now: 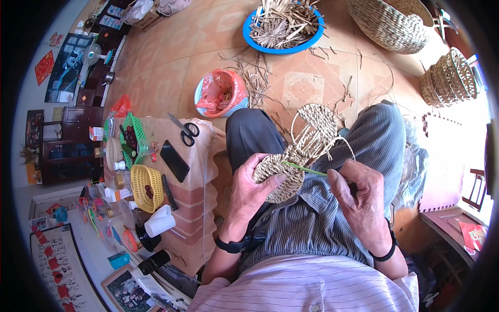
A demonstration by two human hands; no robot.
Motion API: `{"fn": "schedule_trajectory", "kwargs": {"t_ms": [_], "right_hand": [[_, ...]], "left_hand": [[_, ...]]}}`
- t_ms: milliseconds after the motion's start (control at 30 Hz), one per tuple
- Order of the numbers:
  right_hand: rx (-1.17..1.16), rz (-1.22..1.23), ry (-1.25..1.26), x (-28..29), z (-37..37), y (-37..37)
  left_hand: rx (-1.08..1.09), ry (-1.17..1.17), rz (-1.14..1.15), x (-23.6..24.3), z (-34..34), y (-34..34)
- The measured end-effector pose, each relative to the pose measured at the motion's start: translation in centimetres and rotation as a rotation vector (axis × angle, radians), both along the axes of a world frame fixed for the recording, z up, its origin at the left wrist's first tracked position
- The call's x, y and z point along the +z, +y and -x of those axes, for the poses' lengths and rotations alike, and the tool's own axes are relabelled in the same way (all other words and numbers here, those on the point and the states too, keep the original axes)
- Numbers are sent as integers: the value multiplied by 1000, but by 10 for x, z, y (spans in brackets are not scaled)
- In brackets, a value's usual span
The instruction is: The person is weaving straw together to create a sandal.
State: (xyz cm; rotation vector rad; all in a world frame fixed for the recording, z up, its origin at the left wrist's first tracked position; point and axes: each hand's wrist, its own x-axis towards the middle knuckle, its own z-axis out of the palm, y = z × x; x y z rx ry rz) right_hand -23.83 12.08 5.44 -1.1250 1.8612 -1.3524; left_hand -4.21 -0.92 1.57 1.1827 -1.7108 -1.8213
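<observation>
Person's right hand (361,195) pinches a thin green strip (311,170), left hand (248,182) grips woven straw piece (283,179) over the lap (306,229) (strip's tip at the weave); farther, red-lined bin (239,89), then blue basin (283,51) of dried stalks (286,26)

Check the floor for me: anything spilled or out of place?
Yes: dried plant strips lie scattered on the tiled floor beside the bag-lined bin, outside the blue basin heaped with more, so they look spilled.
</observation>
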Motion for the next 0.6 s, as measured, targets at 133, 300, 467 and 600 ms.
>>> {"fn": "schedule_trajectory", "kwargs": {"t_ms": [133,300,467,600], "right_hand": [[-7,19,32,2,-1,-5],[4,27,54,2,-1,-8],[17,1,90,1,-4,-7],[24,29,131,4,-5,-8]], "left_hand": [[-3,9,-15,-2,-1,0],[5,-2,-35,-1,0,0],[-8,-9,-53,-4,-2,0],[-45,-8,-52,-7,-2,2]]}}
